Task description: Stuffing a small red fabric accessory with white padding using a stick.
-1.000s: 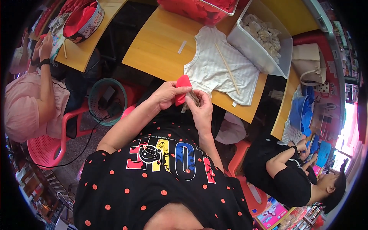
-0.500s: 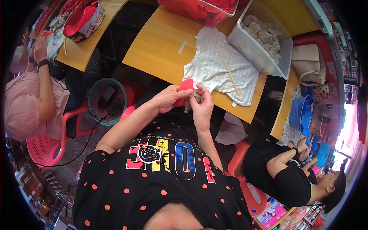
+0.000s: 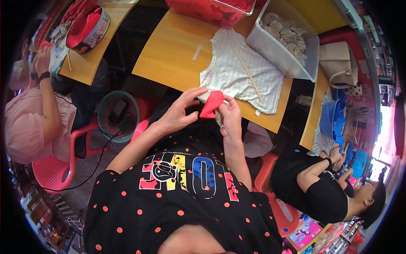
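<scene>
My right hand (image 3: 231,116) pinches a flat red cloth-like piece (image 3: 212,103) with a rounded top, over the table's front edge. Beneath it a bit of crumpled beige cloth (image 3: 219,119) shows by the right fingers, partly hidden. My left hand (image 3: 178,112) is just left of the red piece, thumb and fingers spread apart; its fingertips come close to the piece's upper left side. Beyond both hands a white sleeveless shirt (image 3: 230,63) lies flat on the wooden table (image 3: 165,55), with a thin wooden stick (image 3: 248,75) across it.
Behind the shirt stand a clear bin (image 3: 281,53) of crumpled beige cloths and a box (image 3: 211,12) of red pieces. A small white strip (image 3: 197,52) lies on the table. People sit at left and right; a green basket (image 3: 118,116) is on the floor at left.
My left hand has let go of the red piece and moved left, its fingers opening. The red piece, now in my right hand, has shifted slightly right and tilted.
</scene>
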Demonstrator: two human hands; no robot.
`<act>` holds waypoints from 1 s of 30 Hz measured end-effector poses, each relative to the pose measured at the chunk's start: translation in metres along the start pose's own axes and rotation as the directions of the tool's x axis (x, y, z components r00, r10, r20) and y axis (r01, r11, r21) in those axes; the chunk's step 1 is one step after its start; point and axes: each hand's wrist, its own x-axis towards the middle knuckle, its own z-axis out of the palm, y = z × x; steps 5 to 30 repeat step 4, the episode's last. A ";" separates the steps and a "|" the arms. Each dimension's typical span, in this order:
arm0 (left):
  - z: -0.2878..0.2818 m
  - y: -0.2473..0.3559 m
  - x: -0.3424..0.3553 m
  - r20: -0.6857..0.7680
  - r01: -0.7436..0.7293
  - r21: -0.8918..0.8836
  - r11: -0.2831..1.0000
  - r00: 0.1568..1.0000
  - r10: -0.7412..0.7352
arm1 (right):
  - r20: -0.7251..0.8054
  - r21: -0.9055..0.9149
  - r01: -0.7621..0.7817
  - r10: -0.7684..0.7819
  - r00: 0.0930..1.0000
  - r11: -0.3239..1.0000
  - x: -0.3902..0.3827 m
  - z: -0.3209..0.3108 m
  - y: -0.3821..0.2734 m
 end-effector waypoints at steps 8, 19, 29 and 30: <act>-0.020 0.001 0.012 0.433 -0.492 0.689 0.532 0.868 0.241 | 0.134 0.009 -0.246 0.243 0.961 0.969 0.000 0.000 0.002; -0.020 0.001 0.012 0.433 -0.492 0.689 0.532 0.868 0.241 | 0.134 0.009 -0.246 0.243 0.961 0.969 0.000 0.000 0.002; -0.020 0.001 0.012 0.433 -0.492 0.689 0.532 0.868 0.241 | 0.134 0.009 -0.246 0.243 0.961 0.969 0.000 0.000 0.002; -0.020 0.001 0.012 0.433 -0.492 0.689 0.532 0.868 0.241 | 0.134 0.009 -0.246 0.243 0.961 0.969 0.000 0.000 0.002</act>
